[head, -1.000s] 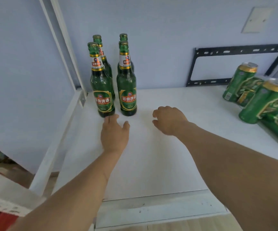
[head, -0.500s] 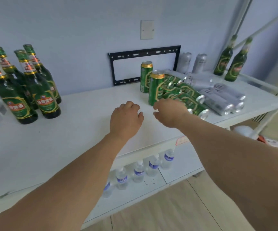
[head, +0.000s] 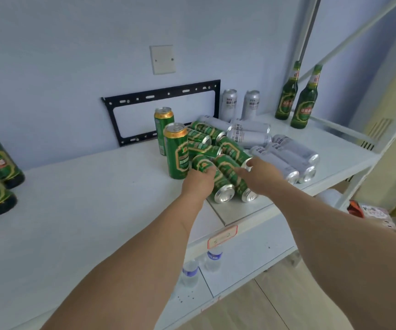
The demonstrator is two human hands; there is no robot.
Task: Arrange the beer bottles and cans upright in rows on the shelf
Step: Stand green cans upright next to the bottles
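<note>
You are clasping one fallen green can [head: 212, 179] in your left hand [head: 198, 183] near the shelf's [head: 73, 210] front edge, your loose right hand [head: 261, 177] settling on its neighbour [head: 231, 173], to stand both upright.

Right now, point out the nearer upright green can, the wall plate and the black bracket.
nearer upright green can [head: 177, 155]: head view, label.
wall plate [head: 162, 59]: head view, centre.
black bracket [head: 161, 94]: head view, top bar.

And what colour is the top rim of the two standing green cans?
Gold, on both standing green cans; the head view shows it.
</note>
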